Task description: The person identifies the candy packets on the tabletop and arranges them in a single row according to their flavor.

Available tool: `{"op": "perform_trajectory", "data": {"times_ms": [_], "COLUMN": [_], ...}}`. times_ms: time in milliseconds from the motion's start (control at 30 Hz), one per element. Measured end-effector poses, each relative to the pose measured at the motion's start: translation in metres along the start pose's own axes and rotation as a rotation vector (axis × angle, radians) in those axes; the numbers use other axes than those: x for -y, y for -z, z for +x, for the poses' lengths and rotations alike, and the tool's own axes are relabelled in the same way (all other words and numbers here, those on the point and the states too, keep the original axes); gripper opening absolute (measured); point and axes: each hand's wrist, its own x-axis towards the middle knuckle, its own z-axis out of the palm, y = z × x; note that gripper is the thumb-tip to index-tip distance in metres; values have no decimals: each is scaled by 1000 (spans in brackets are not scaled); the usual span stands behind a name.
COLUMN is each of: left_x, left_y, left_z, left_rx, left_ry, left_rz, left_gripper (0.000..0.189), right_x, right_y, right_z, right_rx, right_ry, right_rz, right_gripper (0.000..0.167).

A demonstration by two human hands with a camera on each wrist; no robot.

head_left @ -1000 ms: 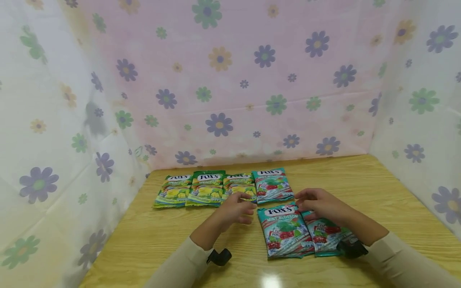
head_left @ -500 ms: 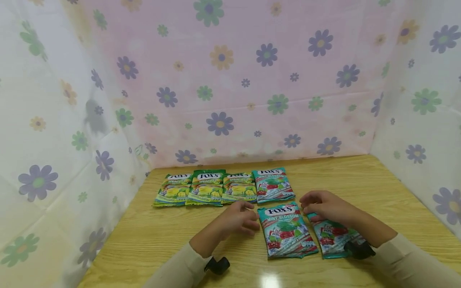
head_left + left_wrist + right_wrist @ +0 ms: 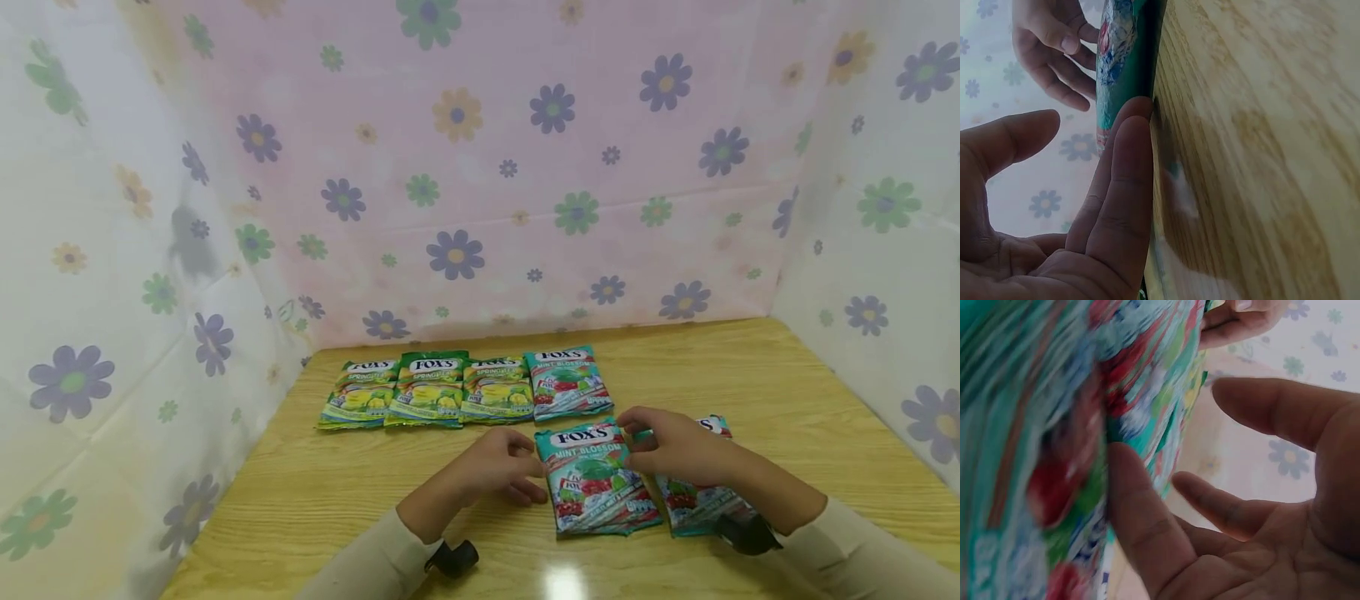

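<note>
A teal Mint Blossom candy packet (image 3: 597, 483) lies flat on the table between the two hands. My left hand (image 3: 491, 462) is at its left edge; the left wrist view shows the fingers (image 3: 1125, 175) extended along the tabletop, fingertips right at the packet's side, thumb apart. My right hand (image 3: 678, 446) is at its upper right edge, fingers loosely bent and thumb spread from them. Beneath that hand, partly hidden by it, lies a second teal packet (image 3: 693, 508). In the right wrist view a fingertip (image 3: 1129, 465) reaches between the two teal packets.
Behind, a row holds three green-yellow Spring Tea packets (image 3: 358, 398) and another teal Mint Blossom packet (image 3: 570, 385) at its right end. The wooden table (image 3: 315, 517) ends at a flowered cloth (image 3: 487, 192) at the back and sides.
The right hand first drew the right-hand packet slightly right, then moved left to the middle packet's edge. The left hand came down and toward the middle packet's left side.
</note>
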Motion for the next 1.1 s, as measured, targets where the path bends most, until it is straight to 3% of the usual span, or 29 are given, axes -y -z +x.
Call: {"op": "perform_trajectory", "data": {"times_ms": [367,700,1100], "left_x": [-3,-7,-11], "left_y": [-7,-11,-10], "left_z": [-3,-9,-3], "left_rx": [75,56,39], "left_ry": [-16,-29,-46], "left_rz": [-7,-15,-30], "left_gripper": [69,75,73], "right_x": [11,11,10], "right_y": [-10,-8,-4], "right_z": [-1,-5,-5], "right_rx": [-5,21,2], "right_ry": [-36,-10,-5], "right_rz": [-90,2,95], "right_gripper": [75,77,80]}}
